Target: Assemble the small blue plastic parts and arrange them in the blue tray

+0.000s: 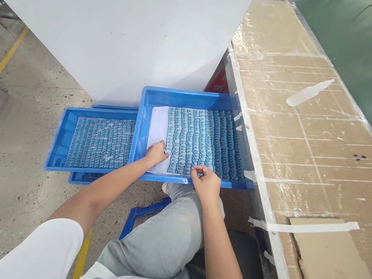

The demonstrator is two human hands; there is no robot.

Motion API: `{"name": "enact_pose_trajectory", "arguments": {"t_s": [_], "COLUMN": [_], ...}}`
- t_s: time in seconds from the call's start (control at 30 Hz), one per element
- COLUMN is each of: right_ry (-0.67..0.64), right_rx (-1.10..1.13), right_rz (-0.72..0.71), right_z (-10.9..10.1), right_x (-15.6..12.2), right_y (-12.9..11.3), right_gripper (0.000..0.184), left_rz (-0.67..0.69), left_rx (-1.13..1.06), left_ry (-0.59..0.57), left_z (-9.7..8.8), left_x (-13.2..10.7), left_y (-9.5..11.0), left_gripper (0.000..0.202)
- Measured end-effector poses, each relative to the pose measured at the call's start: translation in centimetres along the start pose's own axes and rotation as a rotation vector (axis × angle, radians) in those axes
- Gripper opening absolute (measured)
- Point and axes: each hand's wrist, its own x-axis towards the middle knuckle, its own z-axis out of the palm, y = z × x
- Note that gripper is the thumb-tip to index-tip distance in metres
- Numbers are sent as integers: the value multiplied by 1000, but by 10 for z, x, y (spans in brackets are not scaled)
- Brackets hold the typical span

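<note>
A blue tray (186,97) lies in front of my knees, lined with white paper (158,125) and packed with rows of several small blue-and-white parts (200,137). My left hand (155,152) rests with curled fingers on the near left of those rows, at the edge of the paper. My right hand (205,182) is at the tray's near edge, fingers pinched on the front row of parts. What it grips is too small to name.
A second blue tray (60,137) full of the same parts sits to the left on other trays. A cardboard-covered, taped bench (314,142) runs along the right, beside a green belt (371,56). A white panel (120,19) stands behind the trays. Concrete floor on the left.
</note>
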Motion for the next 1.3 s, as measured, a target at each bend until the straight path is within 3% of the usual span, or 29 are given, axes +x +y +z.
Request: {"name": "enact_pose_trajectory", "arguments": {"t_s": [0.67, 0.83, 1.03, 1.3], "right_ry": [-8, -9, -11, -17], "right_rx": [5, 0, -5, -11], "right_rz": [11, 11, 3, 3], "right_z": [1, 0, 0, -2], "right_x": [1, 0, 0, 0], "right_y": [1, 1, 1, -2], "right_gripper": [23, 22, 23, 23], "left_rz": [0, 17, 80, 138], "left_rx": [-40, -19, 79, 173], "left_ry": [13, 7, -103, -194], "left_z": [1, -11, -33, -31], "left_x": [2, 2, -10, -26], "left_y": [1, -5, -21, -20], "left_gripper": [38, 33, 22, 26]}}
